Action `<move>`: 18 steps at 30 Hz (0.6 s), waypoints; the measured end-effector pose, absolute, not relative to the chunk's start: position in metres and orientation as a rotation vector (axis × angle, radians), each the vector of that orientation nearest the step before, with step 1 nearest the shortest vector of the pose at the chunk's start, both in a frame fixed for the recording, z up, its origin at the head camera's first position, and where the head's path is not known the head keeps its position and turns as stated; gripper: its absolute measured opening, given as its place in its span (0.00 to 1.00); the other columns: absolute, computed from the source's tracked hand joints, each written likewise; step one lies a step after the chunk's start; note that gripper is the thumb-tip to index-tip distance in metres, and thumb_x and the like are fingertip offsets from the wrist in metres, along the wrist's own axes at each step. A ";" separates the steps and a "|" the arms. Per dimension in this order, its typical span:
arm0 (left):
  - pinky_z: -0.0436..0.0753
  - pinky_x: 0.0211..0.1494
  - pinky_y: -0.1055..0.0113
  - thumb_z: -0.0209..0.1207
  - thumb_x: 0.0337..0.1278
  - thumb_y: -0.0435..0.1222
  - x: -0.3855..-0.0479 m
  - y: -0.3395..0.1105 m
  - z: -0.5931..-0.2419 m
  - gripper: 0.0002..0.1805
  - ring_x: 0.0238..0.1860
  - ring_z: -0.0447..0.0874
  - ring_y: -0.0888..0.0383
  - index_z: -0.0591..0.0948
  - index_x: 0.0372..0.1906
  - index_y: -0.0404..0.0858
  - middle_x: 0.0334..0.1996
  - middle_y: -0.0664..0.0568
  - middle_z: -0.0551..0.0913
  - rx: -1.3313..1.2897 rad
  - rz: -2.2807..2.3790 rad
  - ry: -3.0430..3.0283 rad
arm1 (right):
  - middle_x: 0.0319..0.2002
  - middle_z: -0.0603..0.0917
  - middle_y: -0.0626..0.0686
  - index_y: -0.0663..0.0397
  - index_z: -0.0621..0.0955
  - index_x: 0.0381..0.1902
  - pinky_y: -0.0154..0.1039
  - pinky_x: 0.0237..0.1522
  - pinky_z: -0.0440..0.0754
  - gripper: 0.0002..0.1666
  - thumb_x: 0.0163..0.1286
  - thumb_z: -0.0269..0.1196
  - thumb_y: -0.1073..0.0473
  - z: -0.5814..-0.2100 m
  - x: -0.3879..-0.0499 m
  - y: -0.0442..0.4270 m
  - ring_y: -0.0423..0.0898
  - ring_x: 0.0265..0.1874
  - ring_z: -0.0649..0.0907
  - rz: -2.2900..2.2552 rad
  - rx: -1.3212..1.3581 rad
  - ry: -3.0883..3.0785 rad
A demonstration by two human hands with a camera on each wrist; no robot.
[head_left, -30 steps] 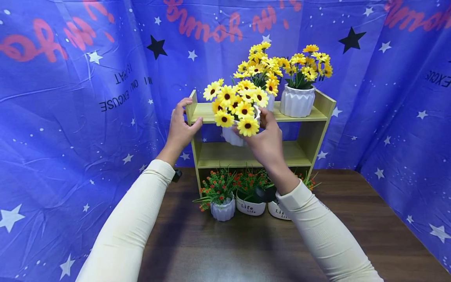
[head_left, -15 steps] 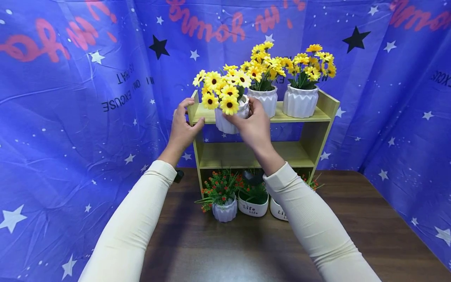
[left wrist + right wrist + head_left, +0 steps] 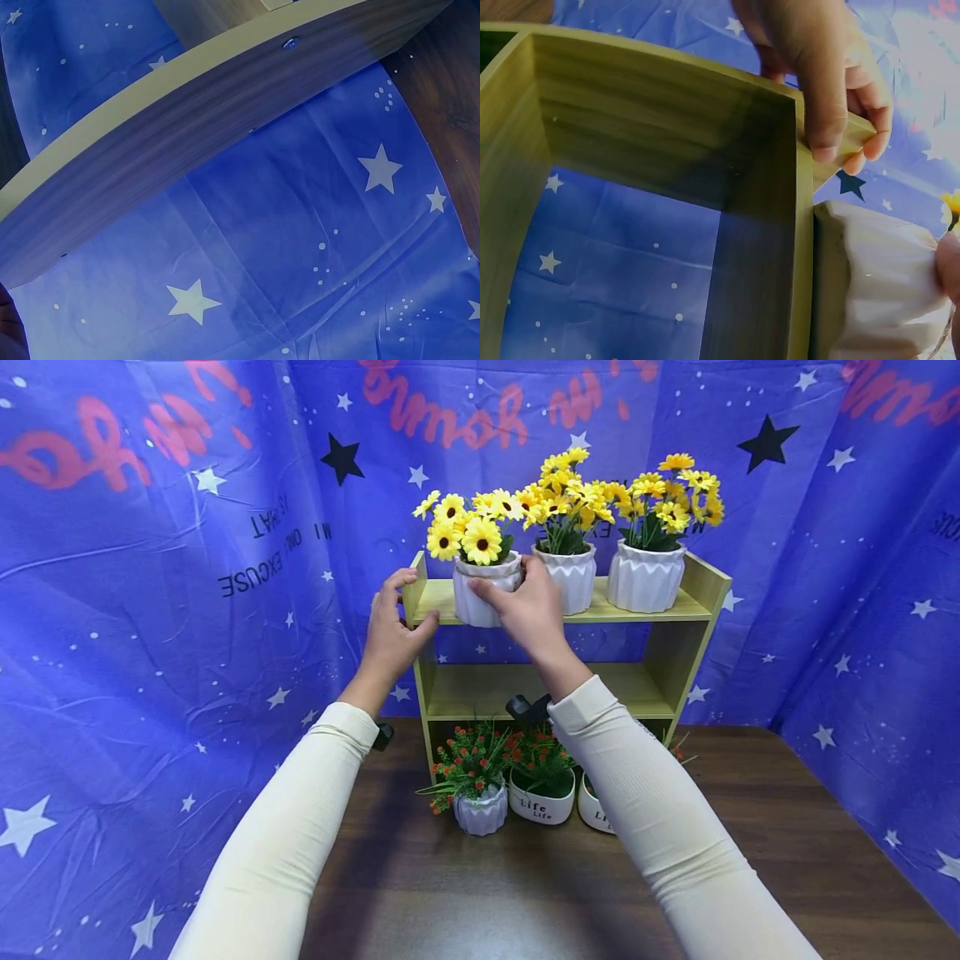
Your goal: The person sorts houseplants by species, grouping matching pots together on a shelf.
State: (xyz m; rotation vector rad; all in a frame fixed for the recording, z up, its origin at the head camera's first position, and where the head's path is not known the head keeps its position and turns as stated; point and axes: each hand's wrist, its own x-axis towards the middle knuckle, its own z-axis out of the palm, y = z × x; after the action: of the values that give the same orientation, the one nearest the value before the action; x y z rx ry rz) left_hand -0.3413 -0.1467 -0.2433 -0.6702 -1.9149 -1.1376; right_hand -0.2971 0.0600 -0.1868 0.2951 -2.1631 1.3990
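My right hand (image 3: 534, 610) holds a white ribbed flowerpot (image 3: 471, 603) with yellow daisy-like flowers (image 3: 482, 541), thumb on its front and fingers round its right side. The pot is upright at the left of the top board of a wooden shelf (image 3: 626, 689), its base by the front edge; whether it rests there I cannot tell. My left hand (image 3: 393, 631) grips the shelf's upper left corner. In the right wrist view, the left hand (image 3: 821, 75) has its thumb on the edge and fingers over the side panel, while the pot (image 3: 892, 277) is beside the board.
Two similar pots, a middle one (image 3: 573, 581) and a right one (image 3: 647, 578), stand on the top board. Below, a grey-white pot (image 3: 481, 810) and oval "Life" pots (image 3: 542, 806) with red-flowered plants stand on the dark table (image 3: 442, 893). A blue star-patterned curtain (image 3: 187, 635) hangs behind.
My right hand has brought the flowerpot left and back to the top board, turning it from tilted forward to upright. The left hand has stayed at the shelf corner.
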 end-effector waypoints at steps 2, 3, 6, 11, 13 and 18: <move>0.74 0.53 0.53 0.67 0.52 0.33 -0.342 -0.146 -0.243 0.29 0.52 0.70 0.45 0.70 0.59 0.35 0.65 0.48 0.72 -0.670 -1.125 -1.909 | 0.50 0.81 0.56 0.61 0.73 0.61 0.42 0.45 0.78 0.42 0.57 0.74 0.43 -0.185 -0.301 0.057 0.48 0.46 0.80 1.392 0.295 -2.163; 0.73 0.54 0.53 0.67 0.52 0.33 -0.342 -0.146 -0.243 0.29 0.52 0.70 0.45 0.69 0.59 0.36 0.65 0.48 0.72 -0.666 -1.126 -1.912 | 0.51 0.81 0.56 0.62 0.72 0.62 0.42 0.46 0.78 0.42 0.58 0.74 0.44 -0.184 -0.303 0.056 0.49 0.48 0.80 1.400 0.292 -2.166; 0.74 0.52 0.53 0.67 0.53 0.33 -0.340 -0.147 -0.241 0.29 0.53 0.70 0.47 0.69 0.60 0.37 0.66 0.50 0.72 -0.654 -1.128 -1.930 | 0.53 0.80 0.57 0.62 0.71 0.64 0.41 0.49 0.78 0.44 0.58 0.73 0.43 -0.182 -0.306 0.052 0.49 0.50 0.80 1.398 0.273 -2.179; 0.74 0.54 0.50 0.66 0.54 0.34 -0.342 -0.147 -0.241 0.29 0.55 0.69 0.46 0.69 0.60 0.36 0.66 0.49 0.71 -0.669 -1.137 -1.936 | 0.53 0.81 0.57 0.60 0.70 0.66 0.41 0.49 0.78 0.45 0.59 0.73 0.43 -0.183 -0.310 0.049 0.49 0.50 0.80 1.416 0.245 -2.173; 0.75 0.53 0.49 0.66 0.54 0.34 -0.342 -0.146 -0.241 0.29 0.55 0.69 0.46 0.69 0.60 0.36 0.66 0.49 0.71 -0.671 -1.141 -1.938 | 0.53 0.81 0.57 0.60 0.69 0.66 0.41 0.49 0.78 0.45 0.59 0.73 0.43 -0.183 -0.312 0.048 0.49 0.49 0.80 1.418 0.238 -2.172; 0.76 0.49 0.53 0.67 0.54 0.34 -0.340 -0.147 -0.242 0.29 0.55 0.69 0.47 0.68 0.60 0.38 0.66 0.50 0.71 -0.649 -1.152 -1.952 | 0.54 0.80 0.57 0.60 0.68 0.68 0.41 0.49 0.78 0.46 0.60 0.72 0.43 -0.185 -0.314 0.045 0.49 0.50 0.80 1.419 0.234 -2.181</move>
State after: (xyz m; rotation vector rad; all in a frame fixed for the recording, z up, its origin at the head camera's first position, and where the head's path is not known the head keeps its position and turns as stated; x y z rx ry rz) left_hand -0.3399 -0.1467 -0.2419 -0.6486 -1.9516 -1.1524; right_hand -0.3135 0.0450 -0.1845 0.2339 -2.1815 1.4191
